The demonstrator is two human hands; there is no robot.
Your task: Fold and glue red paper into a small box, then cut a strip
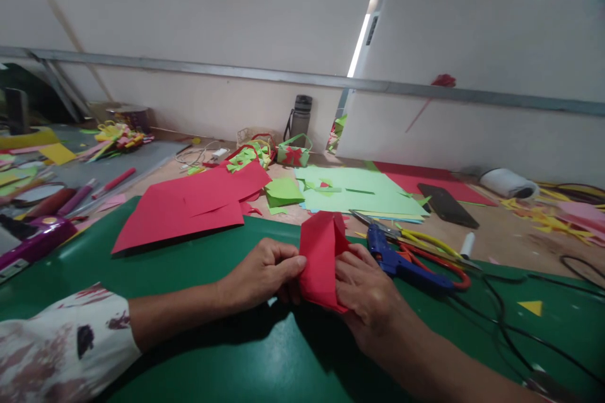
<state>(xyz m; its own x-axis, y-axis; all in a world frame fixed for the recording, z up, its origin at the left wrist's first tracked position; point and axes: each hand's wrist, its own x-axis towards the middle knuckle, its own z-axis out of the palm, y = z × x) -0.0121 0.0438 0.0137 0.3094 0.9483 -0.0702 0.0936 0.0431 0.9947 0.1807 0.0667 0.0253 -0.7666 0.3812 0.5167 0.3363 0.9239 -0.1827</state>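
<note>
A folded red paper box [317, 258] is held up between my two hands, just above the green table cover [198, 352]. My left hand [267, 271] pinches its left edge between thumb and fingers. Against the box's right side, my right hand [366, 286] is closed, its fingertips partly hidden behind and inside the fold. To the right of that hand lies a blue glue gun [401, 264], beside scissors with yellow handles [425, 239] and others with orange handles [460, 278]. Large red paper sheets [189, 208] lie beyond my left hand.
Light green sheets [350, 186] and a dark phone [448, 204] lie toward the back. A small green paper basket [293, 154] stands before a grey bottle [300, 118]. Black cords [505, 321] run across the right side. Pens [113, 182] and paper scraps lie at left.
</note>
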